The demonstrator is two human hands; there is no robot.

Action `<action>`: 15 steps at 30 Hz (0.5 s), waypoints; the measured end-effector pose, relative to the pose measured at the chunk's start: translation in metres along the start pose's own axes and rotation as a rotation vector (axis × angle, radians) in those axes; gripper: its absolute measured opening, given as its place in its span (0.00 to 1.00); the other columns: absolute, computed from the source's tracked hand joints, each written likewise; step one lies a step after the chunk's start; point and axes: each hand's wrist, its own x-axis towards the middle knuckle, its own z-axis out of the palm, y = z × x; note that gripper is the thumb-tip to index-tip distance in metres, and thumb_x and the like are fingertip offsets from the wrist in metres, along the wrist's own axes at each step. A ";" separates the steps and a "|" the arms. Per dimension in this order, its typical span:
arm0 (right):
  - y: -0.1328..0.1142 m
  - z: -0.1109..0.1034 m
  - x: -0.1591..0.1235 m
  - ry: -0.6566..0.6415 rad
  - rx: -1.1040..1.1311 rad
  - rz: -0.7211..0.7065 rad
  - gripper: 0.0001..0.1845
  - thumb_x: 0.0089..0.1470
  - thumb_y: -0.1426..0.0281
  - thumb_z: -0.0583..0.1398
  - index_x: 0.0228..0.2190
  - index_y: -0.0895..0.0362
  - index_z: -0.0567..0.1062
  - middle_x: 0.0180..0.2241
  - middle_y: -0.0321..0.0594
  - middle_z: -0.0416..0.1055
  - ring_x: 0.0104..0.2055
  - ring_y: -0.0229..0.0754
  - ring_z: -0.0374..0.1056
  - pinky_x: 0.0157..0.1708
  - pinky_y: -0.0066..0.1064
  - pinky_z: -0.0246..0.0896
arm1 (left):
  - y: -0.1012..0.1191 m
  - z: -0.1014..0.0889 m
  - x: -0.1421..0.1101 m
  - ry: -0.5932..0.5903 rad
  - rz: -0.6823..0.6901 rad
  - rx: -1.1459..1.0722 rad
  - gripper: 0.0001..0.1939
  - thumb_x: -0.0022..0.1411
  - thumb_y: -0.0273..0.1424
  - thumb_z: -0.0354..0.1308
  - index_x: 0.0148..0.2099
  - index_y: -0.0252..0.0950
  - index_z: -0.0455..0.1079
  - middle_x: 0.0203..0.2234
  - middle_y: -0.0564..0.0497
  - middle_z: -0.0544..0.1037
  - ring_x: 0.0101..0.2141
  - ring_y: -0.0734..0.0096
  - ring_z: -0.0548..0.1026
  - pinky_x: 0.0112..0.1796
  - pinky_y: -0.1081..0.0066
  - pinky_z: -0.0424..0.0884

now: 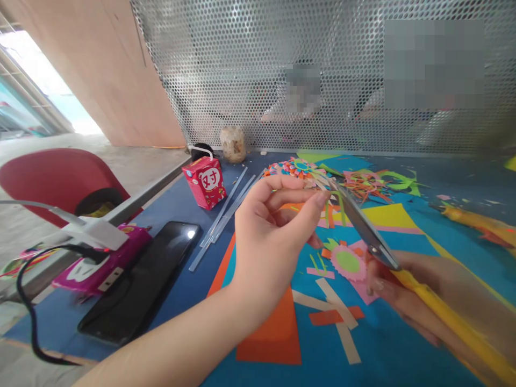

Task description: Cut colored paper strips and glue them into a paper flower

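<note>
Work table (193, 279), blue-topped, backed by a perforated metal screen (250, 64); bears all items below. Black phone (141, 279), flat near the left edge, apparently parked clear of the cutting. Red drink carton (205, 181), upright, well left of the hands. Orange paper sheet (278, 333), flat beneath the left forearm, with loose pale strips beside it. Heap of finished paper flowers (300, 169) and green and orange trimmings, pushed back toward the screen. Scissors (365, 228), yellow-handled, blades raised and slanting toward the left hand. Right hand (407, 295), fingers curled round the handles; blades appear near closed. Left hand (274, 236), lifted off the table, thumb and forefinger pressed together in a pinch, other fingers curled. Paper piece (322, 188), small and pale, barely legible: held at the pinch, just before the blade tips, probably so it meets the cut.
</note>
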 end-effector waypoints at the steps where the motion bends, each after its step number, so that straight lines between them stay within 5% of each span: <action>1: -0.001 0.001 -0.001 0.031 -0.010 0.005 0.13 0.40 0.53 0.58 0.20 0.50 0.70 0.11 0.28 0.49 0.10 0.32 0.43 0.08 0.26 0.33 | 0.000 0.000 0.000 0.000 0.003 0.006 0.08 0.51 0.27 0.62 0.32 0.35 0.65 0.22 0.59 0.74 0.14 0.88 0.67 0.15 0.86 0.67; 4: -0.007 0.004 -0.004 0.120 -0.038 0.022 0.14 0.39 0.54 0.57 0.18 0.50 0.68 0.11 0.27 0.48 0.11 0.32 0.41 0.09 0.26 0.32 | -0.001 0.000 0.001 0.001 0.010 0.021 0.08 0.51 0.28 0.62 0.32 0.36 0.65 0.22 0.59 0.74 0.14 0.87 0.67 0.14 0.87 0.66; 15: -0.014 0.003 -0.007 0.083 -0.018 0.025 0.15 0.41 0.53 0.57 0.17 0.50 0.68 0.09 0.28 0.48 0.09 0.33 0.41 0.10 0.28 0.32 | 0.002 0.000 0.003 0.030 0.146 0.202 0.07 0.52 0.28 0.61 0.32 0.37 0.65 0.23 0.57 0.75 0.14 0.84 0.68 0.15 0.83 0.67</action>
